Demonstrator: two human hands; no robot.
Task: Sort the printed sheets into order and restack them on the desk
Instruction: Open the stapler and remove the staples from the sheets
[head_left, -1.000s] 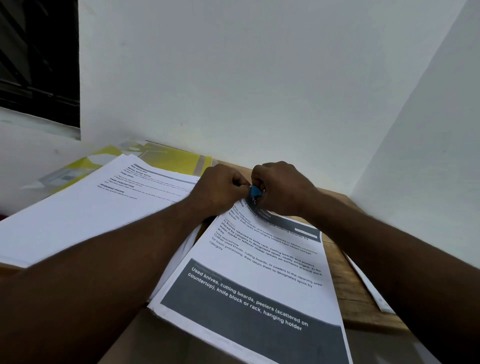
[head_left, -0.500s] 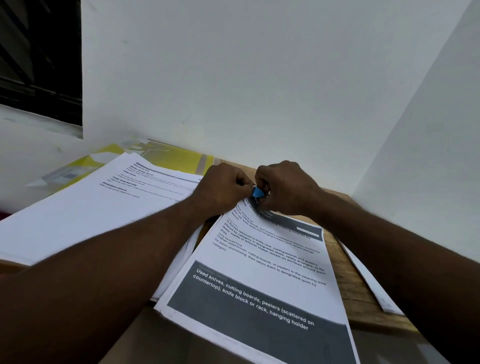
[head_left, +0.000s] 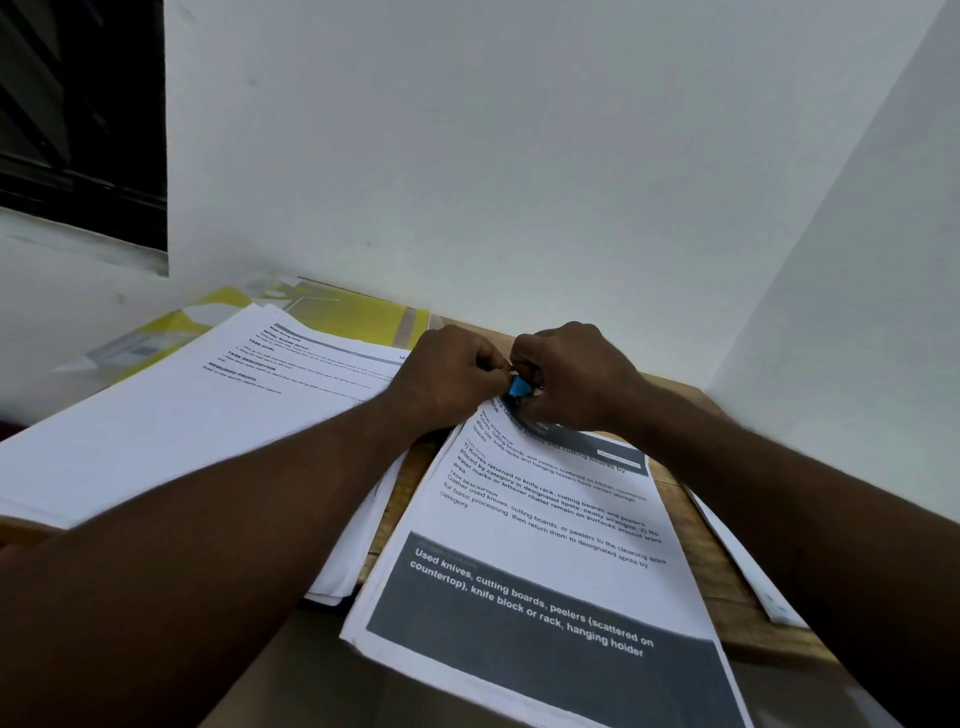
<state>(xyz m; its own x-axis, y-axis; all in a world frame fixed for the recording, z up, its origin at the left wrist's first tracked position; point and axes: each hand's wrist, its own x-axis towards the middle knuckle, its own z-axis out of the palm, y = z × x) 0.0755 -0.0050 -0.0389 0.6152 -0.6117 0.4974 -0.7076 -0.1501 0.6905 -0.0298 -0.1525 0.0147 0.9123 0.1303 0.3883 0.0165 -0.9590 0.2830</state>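
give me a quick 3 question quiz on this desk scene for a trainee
1. True or false: the left hand and right hand meet at the blue clip.
2. What peeks out beyond the left pile of sheets? A) yellow folder B) laptop C) red box
3. Fill in: the clip sits at the ___ end of the dark-banded sheets.
Key: 1 true; 2 A; 3 far

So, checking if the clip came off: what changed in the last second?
Nothing visible. The left hand and right hand still pinch the blue clip at the top edge of the printed stack, which lies as before.
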